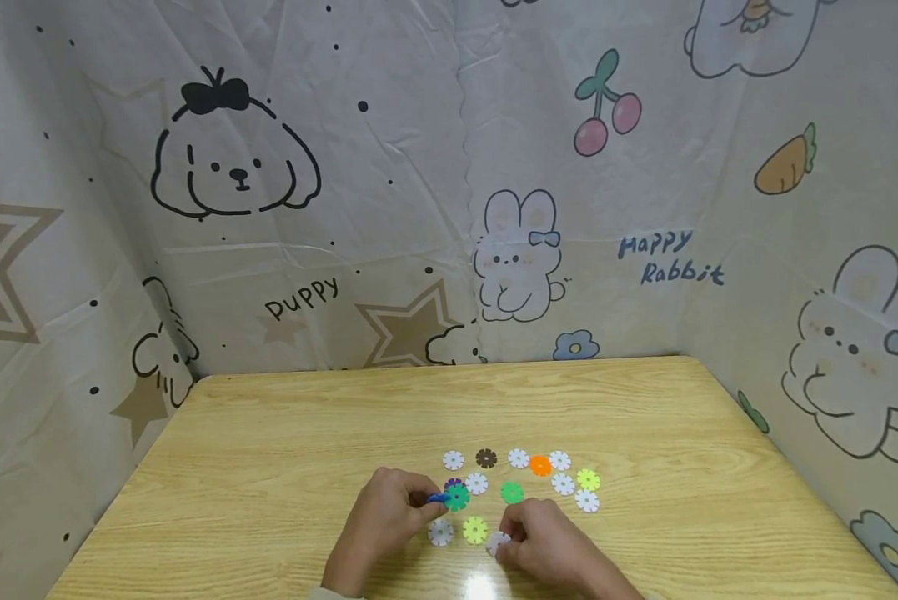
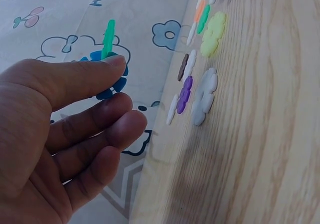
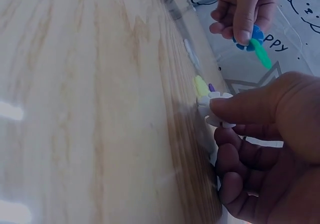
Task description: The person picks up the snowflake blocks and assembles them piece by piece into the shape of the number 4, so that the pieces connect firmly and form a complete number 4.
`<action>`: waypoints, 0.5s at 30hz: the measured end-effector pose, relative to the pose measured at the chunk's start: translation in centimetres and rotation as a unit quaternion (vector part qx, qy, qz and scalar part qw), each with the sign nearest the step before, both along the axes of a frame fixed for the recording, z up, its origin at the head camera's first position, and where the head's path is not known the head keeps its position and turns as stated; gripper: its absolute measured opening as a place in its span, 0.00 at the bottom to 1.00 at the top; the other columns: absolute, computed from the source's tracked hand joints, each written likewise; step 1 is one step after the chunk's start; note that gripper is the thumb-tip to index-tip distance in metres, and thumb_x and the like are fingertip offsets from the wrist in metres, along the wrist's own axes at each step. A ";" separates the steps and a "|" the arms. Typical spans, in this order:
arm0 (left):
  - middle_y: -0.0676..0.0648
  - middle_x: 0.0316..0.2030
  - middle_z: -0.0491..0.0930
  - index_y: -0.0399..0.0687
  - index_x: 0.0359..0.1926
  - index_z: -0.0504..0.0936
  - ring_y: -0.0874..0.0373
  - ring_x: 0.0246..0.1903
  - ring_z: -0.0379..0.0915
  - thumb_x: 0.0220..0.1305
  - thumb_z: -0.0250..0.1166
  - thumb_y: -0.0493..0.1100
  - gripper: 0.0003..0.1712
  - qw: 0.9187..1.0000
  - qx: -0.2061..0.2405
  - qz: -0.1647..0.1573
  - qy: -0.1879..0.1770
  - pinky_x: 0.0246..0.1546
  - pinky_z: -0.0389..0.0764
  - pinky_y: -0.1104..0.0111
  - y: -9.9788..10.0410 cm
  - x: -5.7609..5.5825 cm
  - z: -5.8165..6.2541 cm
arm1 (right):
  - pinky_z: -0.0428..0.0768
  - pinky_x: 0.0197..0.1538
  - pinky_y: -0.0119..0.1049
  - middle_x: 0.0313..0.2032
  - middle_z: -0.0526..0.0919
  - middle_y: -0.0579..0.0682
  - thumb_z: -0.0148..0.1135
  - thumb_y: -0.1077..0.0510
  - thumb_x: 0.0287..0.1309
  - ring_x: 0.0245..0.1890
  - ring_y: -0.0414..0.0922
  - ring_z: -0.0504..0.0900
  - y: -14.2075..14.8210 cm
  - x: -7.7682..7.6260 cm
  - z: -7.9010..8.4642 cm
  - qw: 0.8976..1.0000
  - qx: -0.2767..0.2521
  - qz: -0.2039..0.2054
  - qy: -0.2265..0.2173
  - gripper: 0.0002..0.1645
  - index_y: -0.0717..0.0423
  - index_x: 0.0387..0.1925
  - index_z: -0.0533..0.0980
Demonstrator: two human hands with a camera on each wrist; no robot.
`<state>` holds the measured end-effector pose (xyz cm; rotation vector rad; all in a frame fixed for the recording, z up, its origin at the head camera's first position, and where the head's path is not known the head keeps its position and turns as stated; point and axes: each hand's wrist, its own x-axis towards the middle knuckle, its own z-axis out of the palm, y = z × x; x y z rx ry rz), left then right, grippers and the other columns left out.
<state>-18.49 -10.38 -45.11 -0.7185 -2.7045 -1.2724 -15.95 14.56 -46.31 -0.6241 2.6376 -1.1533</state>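
Seemingly mid-assembly, left hand (image 1: 390, 514) pinches blue disc (image 3: 258, 33); right hand (image 1: 542, 538) pinches white disc (image 1: 495, 543) at its four o'clock. Next presumably: align them.

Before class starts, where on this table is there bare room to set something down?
Bare table lies between its left edge and the left grip, right of the rightmost white disc, and from the back row of discs to the cloth. Discs crowd the space between left grip and right grip and just beyond.
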 end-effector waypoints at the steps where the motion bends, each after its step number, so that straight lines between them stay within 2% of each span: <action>1: 0.62 0.24 0.82 0.51 0.28 0.90 0.71 0.24 0.75 0.56 0.76 0.41 0.03 1.000 0.000 0.000 -0.002 0.26 0.78 0.72 0.0 0.0 0.0 | 0.73 0.29 0.32 0.23 0.76 0.38 0.71 0.62 0.55 0.25 0.37 0.71 0.0 0.0 0.0 1.000 -0.001 0.000 -0.002 0.09 0.51 0.24 0.79; 7: 0.62 0.24 0.82 0.50 0.29 0.90 0.70 0.24 0.74 0.57 0.76 0.42 0.02 1.000 -0.007 -0.004 -0.015 0.26 0.77 0.72 -0.1 0.0 -0.1 | 0.75 0.30 0.33 0.23 0.77 0.39 0.68 0.62 0.57 0.25 0.38 0.73 0.3 -0.2 0.3 1.000 -0.006 -0.003 -0.007 0.07 0.51 0.25 0.81; 15: 0.63 0.23 0.81 0.51 0.29 0.90 0.70 0.23 0.73 0.57 0.75 0.43 0.03 0.999 -0.020 -0.015 -0.026 0.25 0.76 0.72 -0.1 0.0 -0.1 | 0.75 0.29 0.32 0.24 0.77 0.39 0.68 0.61 0.59 0.25 0.38 0.73 0.7 -0.6 1.0 0.999 -0.031 -0.008 0.022 0.04 0.52 0.29 0.81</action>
